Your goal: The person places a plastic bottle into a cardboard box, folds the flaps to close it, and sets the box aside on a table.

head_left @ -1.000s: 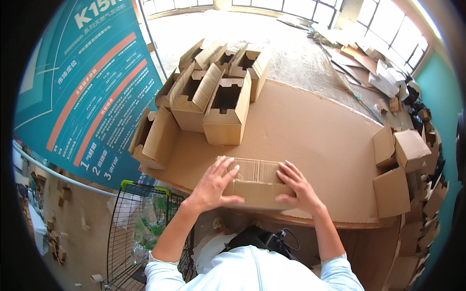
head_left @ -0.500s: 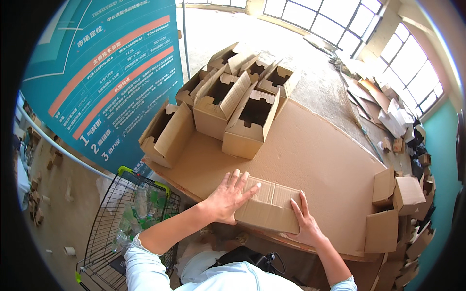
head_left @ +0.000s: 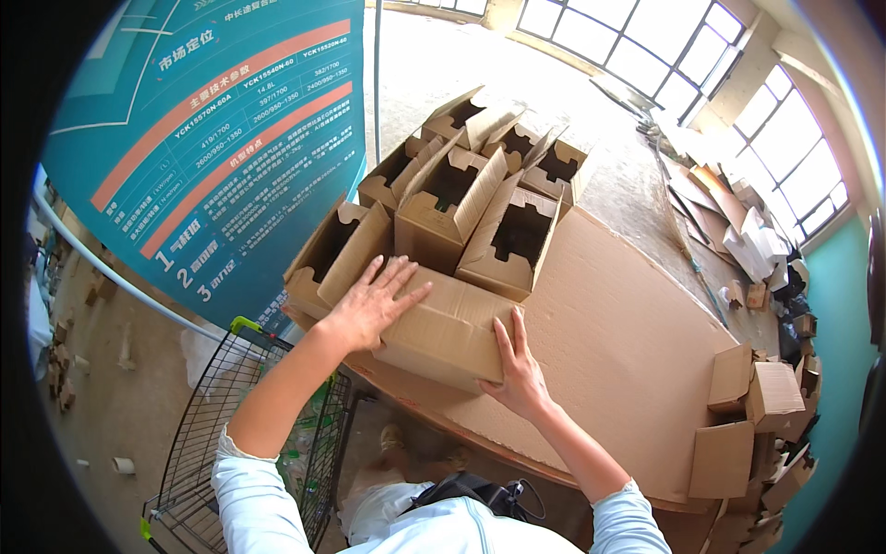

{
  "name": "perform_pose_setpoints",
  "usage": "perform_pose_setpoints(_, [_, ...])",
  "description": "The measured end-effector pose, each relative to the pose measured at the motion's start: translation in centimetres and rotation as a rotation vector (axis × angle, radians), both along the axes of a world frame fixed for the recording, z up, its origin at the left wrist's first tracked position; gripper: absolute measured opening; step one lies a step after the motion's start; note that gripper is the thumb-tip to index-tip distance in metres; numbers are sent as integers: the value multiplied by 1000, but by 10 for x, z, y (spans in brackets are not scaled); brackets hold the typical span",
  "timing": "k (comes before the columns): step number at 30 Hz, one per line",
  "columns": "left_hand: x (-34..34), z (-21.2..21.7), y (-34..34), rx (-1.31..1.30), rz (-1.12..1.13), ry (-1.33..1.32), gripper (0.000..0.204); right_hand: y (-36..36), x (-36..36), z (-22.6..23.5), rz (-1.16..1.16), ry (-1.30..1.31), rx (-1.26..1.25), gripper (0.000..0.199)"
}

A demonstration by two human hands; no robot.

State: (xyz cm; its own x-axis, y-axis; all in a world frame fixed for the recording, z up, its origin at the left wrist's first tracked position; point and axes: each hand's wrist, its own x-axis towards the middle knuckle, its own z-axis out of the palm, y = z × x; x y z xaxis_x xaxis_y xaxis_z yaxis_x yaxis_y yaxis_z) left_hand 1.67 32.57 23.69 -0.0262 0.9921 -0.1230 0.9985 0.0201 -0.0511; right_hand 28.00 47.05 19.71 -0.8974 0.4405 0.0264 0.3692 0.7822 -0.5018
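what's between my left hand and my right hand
A cardboard box lies between your left hand and your right hand, with both hands on it; the head view shows this.

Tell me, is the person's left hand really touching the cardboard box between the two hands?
Touching. The head view shows the left hand spread over the left end of the cardboard box, with no gap visible between them.

It looked like a rough workshop or storeroom: open cartons (head_left: pixel 441 231) stood on a cardboard-topped surface (head_left: pixel 628 342), scrap cardboard (head_left: pixel 706 205) littered a bare floor (head_left: pixel 618 157), and large gridded windows (head_left: pixel 637 42) rose near a teal wall (head_left: pixel 842 277).
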Motion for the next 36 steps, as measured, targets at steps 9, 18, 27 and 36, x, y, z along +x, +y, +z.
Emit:
perform_pose_setpoints(9, [-34, -12, -11, 45, 57, 111, 113, -21, -49, -1, -116, -76, 48, 109])
perform_pose_setpoints(18, [-31, -6, 3, 91, 8, -144, 126, -13, -34, -1, -124, -109, 45, 112])
perform_pose_setpoints(27, [-19, -19, -7, 173, 123, -73, 135, -23, 127, -40, -187, 79, 43, 90])
perform_pose_setpoints(36, [-1, -45, 4, 133, 567, 283, 129, 138, 469, 61, -1091, 483, 643, 41])
